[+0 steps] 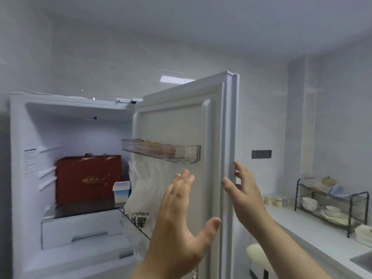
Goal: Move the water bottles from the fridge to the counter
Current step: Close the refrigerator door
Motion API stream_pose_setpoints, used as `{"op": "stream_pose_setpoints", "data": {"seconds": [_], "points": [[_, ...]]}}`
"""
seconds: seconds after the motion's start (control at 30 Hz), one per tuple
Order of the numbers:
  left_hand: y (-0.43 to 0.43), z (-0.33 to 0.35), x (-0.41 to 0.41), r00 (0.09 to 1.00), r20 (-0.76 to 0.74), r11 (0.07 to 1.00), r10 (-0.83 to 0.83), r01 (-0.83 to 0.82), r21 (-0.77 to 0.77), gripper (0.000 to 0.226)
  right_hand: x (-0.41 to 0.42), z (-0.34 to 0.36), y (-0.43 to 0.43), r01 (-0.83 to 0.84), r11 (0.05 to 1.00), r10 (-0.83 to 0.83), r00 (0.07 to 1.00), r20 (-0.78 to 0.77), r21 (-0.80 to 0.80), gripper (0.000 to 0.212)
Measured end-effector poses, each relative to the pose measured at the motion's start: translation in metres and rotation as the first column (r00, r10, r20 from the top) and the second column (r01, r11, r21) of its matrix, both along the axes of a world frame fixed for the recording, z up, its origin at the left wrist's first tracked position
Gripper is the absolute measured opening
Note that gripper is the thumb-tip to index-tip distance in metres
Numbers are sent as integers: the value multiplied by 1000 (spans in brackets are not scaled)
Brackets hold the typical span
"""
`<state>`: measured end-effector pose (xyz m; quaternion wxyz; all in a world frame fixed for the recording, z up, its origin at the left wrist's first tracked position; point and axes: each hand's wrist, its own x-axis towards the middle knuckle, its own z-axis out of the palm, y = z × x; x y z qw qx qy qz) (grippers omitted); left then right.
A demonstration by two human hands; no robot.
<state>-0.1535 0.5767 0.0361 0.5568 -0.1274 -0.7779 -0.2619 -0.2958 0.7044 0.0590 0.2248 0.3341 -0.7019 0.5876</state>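
The white fridge (pixel 66 228) stands with its door (pixel 181 121) swung wide to the right. My left hand (pixel 181 224) is raised flat in front of the door's inner panel, fingers spread, holding nothing. My right hand (pixel 243 190) curls around the door's outer edge, thumb on the inner seal and fingers behind it. No water bottle is visible in the fridge or on the counter (pixel 314 234). A white plastic bag (pixel 141 198) fills the lower door shelf.
Inside sit a red box (pixel 88 180) and a small blue-white carton (pixel 121 191) on a glass shelf above a white drawer (pixel 80 230). A clear door tray (pixel 161 151) holds eggs. A black dish rack (pixel 330 204) with bowls and a sink corner (pixel 364 260) occupy the counter.
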Motion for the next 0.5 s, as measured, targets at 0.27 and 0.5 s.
{"op": "stream_pose_setpoints", "data": {"seconds": [0.27, 0.5], "points": [[-15, 14, -20, 977, 205, 995, 65, -78, 55, 85, -16, 14, -13, 44, 995, -38, 997, 66, -90, 67], [-21, 18, -16, 960, 252, 984, 125, -153, 94, 83, 7, 8, -33, -198, 944, 177, 979, -98, -266, 32]]}}
